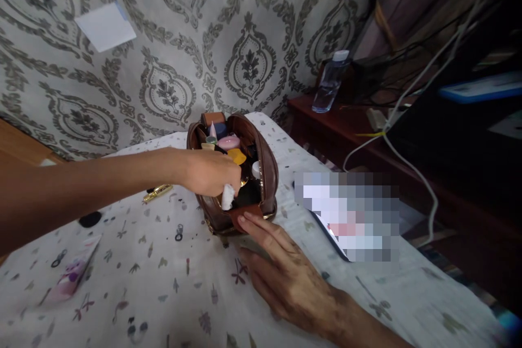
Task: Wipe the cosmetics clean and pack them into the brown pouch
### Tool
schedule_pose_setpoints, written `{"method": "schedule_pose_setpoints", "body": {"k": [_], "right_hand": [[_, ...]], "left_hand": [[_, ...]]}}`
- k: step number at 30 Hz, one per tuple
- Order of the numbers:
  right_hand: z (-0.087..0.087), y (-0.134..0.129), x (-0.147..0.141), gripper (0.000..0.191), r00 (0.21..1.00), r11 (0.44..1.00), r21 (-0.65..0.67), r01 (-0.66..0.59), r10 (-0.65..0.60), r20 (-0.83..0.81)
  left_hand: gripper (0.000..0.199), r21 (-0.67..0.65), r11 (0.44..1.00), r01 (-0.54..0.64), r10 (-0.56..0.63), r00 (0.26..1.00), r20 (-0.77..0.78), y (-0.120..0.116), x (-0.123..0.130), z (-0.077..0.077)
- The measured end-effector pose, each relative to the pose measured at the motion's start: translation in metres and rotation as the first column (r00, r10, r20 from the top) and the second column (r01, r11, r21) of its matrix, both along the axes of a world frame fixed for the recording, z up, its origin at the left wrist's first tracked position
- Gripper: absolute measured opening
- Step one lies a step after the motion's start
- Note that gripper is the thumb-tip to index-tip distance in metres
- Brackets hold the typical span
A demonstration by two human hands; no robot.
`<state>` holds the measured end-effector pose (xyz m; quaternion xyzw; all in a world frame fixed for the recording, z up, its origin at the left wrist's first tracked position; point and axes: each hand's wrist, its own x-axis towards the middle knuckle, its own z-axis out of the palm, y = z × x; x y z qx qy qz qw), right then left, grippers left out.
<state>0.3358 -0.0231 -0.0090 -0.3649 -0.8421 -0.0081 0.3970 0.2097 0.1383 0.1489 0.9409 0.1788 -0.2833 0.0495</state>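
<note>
A brown leather bag (269, 174) stands unzipped on the patterned cloth. My left hand (212, 173) reaches into its opening from the left, fingers curled and partly hidden inside. Something small and white (227, 197) shows at its fingers; whether it is held or wrapped around a finger is unclear. My right hand (285, 272) has its fingers stretched out, the tips resting on the brown end tab (248, 216) at the bag's near side. Inside the bag lie a pink rounded item (229, 143), a yellow item (236, 156) and a white cap (256, 169).
A pink-and-white tube (73, 274), a gold clip-like item (158, 193) and a black round item (90, 219) lie left on the cloth (163, 283). To the right is a phone-like device with a blurred screen (346, 217). Beyond stand a bottle (329, 84) and white cable (416, 174).
</note>
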Motion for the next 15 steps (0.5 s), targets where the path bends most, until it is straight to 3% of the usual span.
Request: {"method": "schedule_pose_setpoints", "body": {"k": [6,15], "right_hand": [[0.000,0.000,0.003,0.024,1.000,1.000,0.001,0.013,-0.013,0.019],[0.000,-0.001,0.003,0.025,1.000,1.000,-0.015,0.006,-0.005,0.025]], "left_hand": [[0.040,-0.078,0.995,0.057,-0.052,0.996,0.069,-0.001,-0.011,-0.008],[0.037,-0.127,0.986,0.105,-0.130,0.969,-0.210,-0.006,0.006,0.000]]}}
